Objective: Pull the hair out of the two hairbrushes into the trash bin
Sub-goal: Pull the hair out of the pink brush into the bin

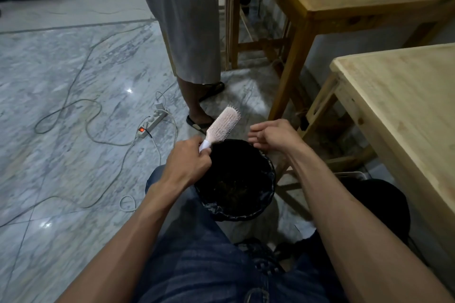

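Brush [224, 123] is gripped by its handle in left hand [188, 158] over bin [267, 172], bristles facing right hand [273, 135], whose loosely curled fingers hold nothing visible.

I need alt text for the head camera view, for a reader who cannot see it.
A left hand holds a pink hairbrush by its handle over a black-lined trash bin, while the right hand hovers beside it, fingers loose. Another person stands behind on a marble floor.
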Demonstrator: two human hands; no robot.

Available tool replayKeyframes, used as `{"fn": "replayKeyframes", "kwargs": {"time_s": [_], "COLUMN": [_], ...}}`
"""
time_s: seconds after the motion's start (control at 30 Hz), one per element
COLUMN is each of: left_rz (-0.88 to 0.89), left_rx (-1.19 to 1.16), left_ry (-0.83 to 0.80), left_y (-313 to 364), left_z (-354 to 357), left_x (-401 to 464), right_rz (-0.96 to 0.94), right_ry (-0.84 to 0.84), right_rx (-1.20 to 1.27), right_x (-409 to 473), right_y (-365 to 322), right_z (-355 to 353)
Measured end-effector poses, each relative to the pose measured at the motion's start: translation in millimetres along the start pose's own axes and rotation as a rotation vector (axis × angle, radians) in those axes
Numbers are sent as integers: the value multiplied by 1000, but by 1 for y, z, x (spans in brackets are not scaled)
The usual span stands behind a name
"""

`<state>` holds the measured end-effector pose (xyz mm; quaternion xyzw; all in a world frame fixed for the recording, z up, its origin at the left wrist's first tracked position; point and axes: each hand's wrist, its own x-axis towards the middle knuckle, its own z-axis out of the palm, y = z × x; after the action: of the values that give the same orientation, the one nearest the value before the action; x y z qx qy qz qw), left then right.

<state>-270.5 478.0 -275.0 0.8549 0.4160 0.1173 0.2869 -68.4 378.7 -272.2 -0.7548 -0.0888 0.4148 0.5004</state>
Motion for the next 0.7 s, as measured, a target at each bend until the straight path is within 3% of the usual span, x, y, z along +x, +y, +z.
{"fn": "replayKeyframes", "kwargs": {"time_s": [0.2, 0.43, 0.7], "left_rz": [12, 81, 341], "left_rx": [-111, -167, -187], "left_ry": [-11, -3, 108], "left_y": [21, 45, 130], "left_z": [1, -22, -64], "left_x": [-6, -9, 5], "right_rz": [-37, -178, -394], "right_ry": [-199, -98, 112], "right_rx": [88, 200, 226], "right_x": [-24, -46, -85], "right_y": [-20, -56, -121], "right_z": [16, 7, -56]}}
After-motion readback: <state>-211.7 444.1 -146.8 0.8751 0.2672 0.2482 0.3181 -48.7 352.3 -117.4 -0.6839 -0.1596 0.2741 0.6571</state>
